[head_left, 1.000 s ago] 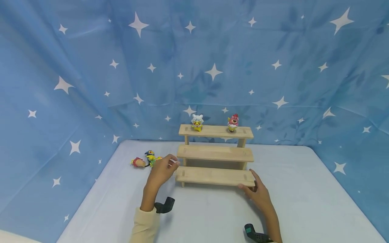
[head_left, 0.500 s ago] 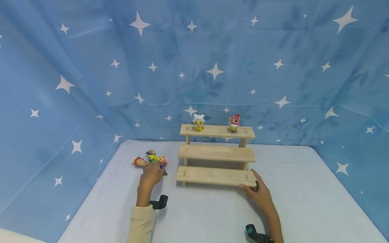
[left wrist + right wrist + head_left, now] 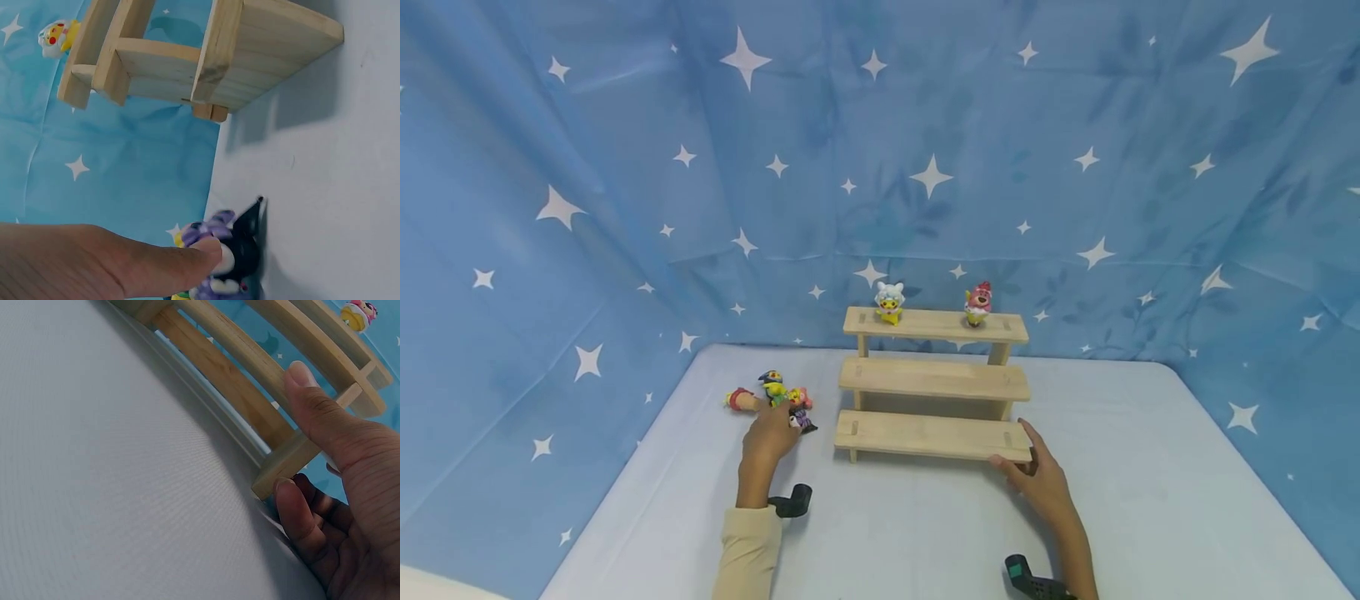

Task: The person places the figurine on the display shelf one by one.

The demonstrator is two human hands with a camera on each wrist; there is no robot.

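My left hand [image 3: 771, 431] is at the left cluster of small figurines. Its thumb [image 3: 172, 265] lies against a purple-and-black figurine [image 3: 240, 256], which it pinches close over the table; the other fingers are hidden. In the head view this purple-and-black figurine [image 3: 805, 420] shows just right of the fingers. At the right end of a three-step wooden display shelf [image 3: 932, 435], my right hand [image 3: 1037, 483] grips the lowest step, thumb over the board and fingers curled at its end. A white-hooded yellow figurine [image 3: 890, 303] and a pink bear figurine [image 3: 978, 303] stand on the top step.
Beyond the left hand lie a yellow-and-green figurine [image 3: 773, 386] with a dark hat, a pink-and-yellow one [image 3: 801, 397] and a red-and-tan one [image 3: 742, 400]. A blue star-patterned curtain [image 3: 880, 167] hangs behind the white table [image 3: 910, 533].
My left hand has moved left from beside the shelf to the figurines, and the purple-and-black one has shifted under its fingers. The right hand stays at the shelf's end.
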